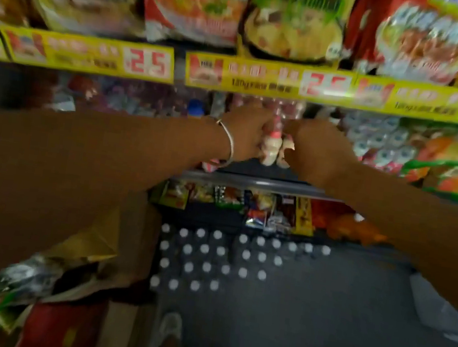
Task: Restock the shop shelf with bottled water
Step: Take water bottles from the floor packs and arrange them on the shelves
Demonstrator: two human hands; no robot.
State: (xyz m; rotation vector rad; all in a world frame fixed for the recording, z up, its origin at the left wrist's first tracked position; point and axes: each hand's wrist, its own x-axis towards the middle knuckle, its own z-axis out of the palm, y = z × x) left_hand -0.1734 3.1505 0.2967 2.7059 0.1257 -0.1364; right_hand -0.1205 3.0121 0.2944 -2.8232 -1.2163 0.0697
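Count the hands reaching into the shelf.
2. The left hand, with a bracelet, and the right hand sit side by side under the yellow price strip, each gripping bottles. None seems hidden.

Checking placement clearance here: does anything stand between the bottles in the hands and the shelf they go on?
Nothing visible does. The left hand and right hand already hold the bottles over the shelf, under the yellow price strip, with stocked bottles behind.

Noodle packets (195, 3) on shelf above price strip (263, 77); bottles (272, 147) on shelf below; capped bottles (210, 261) on floor beneath.
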